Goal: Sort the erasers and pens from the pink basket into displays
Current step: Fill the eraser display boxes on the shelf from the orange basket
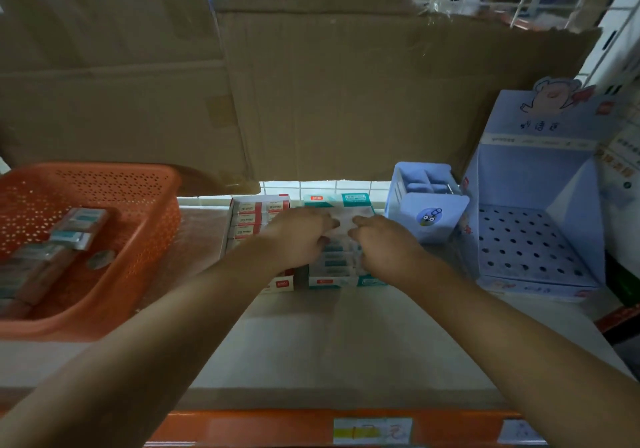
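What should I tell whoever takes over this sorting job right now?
Hands: left hand and right hand are both over the teal display box, fingertips pinching what looks like a pale wrapped eraser between them.
Done: the red display box and the teal display box hold rows of erasers.
Left: several wrapped packs lie in the basket; the blue pen display shows no pens in its holes.

Two forearms in view, both bare from the lower frame edge to the wrists. Left hand (298, 236) and right hand (384, 243) likewise bare. Light is dim and focus soft, so nails and fine surface detail are unreadable.
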